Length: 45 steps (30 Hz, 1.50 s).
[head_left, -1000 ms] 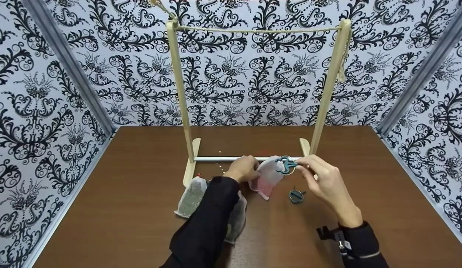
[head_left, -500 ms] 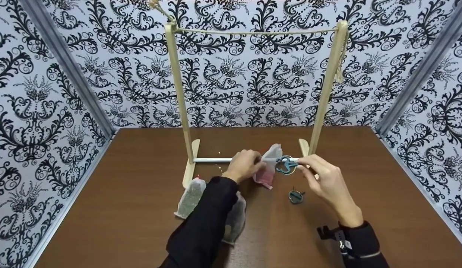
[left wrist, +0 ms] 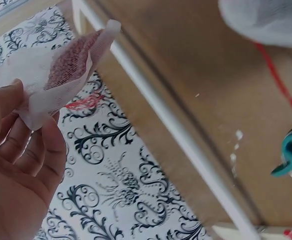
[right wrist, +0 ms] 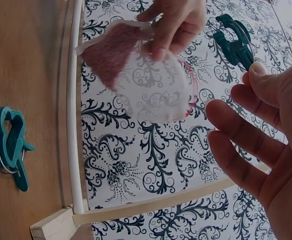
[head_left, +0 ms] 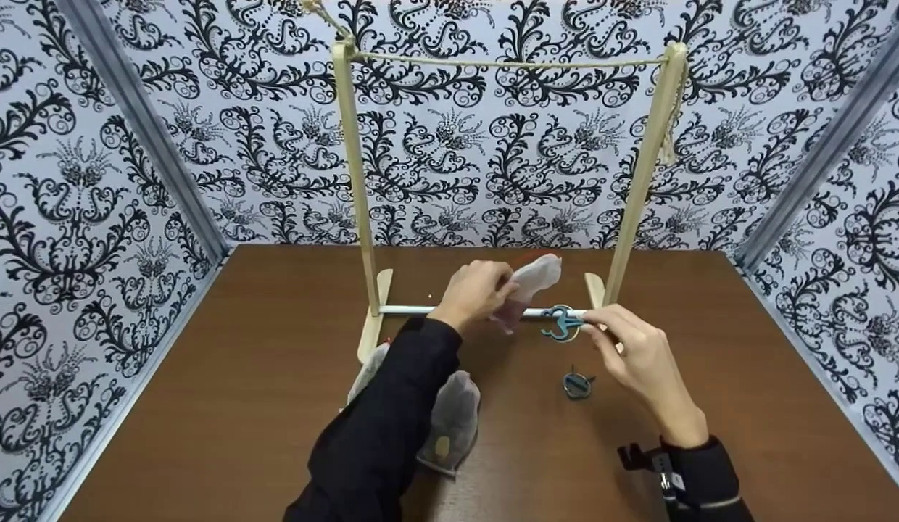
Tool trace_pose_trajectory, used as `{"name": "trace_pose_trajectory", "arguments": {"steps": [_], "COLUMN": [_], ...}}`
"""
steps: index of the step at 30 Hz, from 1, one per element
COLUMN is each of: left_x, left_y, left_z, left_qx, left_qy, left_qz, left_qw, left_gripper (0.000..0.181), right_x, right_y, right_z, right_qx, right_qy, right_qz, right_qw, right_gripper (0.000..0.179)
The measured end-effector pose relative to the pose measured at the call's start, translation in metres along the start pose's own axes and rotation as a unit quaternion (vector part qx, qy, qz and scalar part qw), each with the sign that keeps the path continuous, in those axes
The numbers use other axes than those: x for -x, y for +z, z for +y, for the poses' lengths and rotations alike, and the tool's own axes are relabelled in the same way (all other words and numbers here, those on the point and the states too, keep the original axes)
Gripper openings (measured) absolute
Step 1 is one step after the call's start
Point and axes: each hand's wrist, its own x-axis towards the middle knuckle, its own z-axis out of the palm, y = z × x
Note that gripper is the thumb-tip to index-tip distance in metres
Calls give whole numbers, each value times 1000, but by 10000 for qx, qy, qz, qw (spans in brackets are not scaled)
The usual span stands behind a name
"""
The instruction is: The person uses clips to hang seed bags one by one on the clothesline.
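Observation:
My left hand pinches a white mesh drawstring bag between thumb and fingers, above the table near the white crossbar. Dark red contents gather at one end of the bag, and red string shows beside it. Thumb and forefinger of my right hand grip a teal spring clip by its handles, with its curved jaws facing the bag. A second teal clip lies on the table below it. Two more mesh bags lie near my left forearm, one grey, the other partly hidden by the sleeve.
Beyond my hands stands a wooden frame with a left post and a right post. A rope spans their tops, and a white crossbar joins them low down. Patterned walls enclose the brown table.
My left hand has lifted the mesh bag up and away from me, and the bag has turned, its pale end now higher. The right hand with its clip has stayed nearly still.

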Motion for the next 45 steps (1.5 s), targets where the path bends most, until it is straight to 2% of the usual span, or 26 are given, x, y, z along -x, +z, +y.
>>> {"name": "trace_pose_trajectory", "arguments": {"steps": [6, 11, 14, 18, 23, 30, 32, 35, 39, 45], "left_x": [-4, -9, -12, -14, -15, -21, -23, -28, -31, -33], "left_y": [-7, -16, -24, -34, -45, -68, -78, -89, -99, -108], "left_z": [3, 4, 5, 4, 7, 15, 19, 26, 33, 37], "left_qx": [389, 683, 725, 613, 672, 1099, 1139, 1003, 1149, 1283], "left_qy": [33, 64, 13, -78, -193, -466, -494, -352, -173, -207], "left_qz": [-27, 50, 105, 72, -126, -344, -327, -156, -85, -22], "left_qw": [9992, 9976, 9973, 9981, 9975, 9923, 9917, 9942, 9932, 9915], "left_gripper": [21, 21, 20, 20, 19, 15, 13, 13, 16, 16], "right_x": [3, -7, -24, -51, -82, -119, -133, -152, -175, -198], "right_y": [-5, -17, -25, -35, -49, -71, -77, -88, -100, -109], "right_z": [2, 8, 11, 14, 18, 23, 24, 23, 15, 2], "right_qx": [38, 192, 450, 800, 904, 1164, 1264, 1507, 1822, 1884], "right_qy": [1, -102, -269, -799, -1309, -1606, -1623, -1555, -1183, -566], "right_qz": [35, -200, -470, -668, -635, -724, -775, -750, -660, -609], "right_qw": [10000, 9996, 9975, 9913, 9852, 9774, 9755, 9734, 9739, 9786], "right_gripper": [32, 25, 20, 19, 21, 17, 14, 10, 12, 24]}}
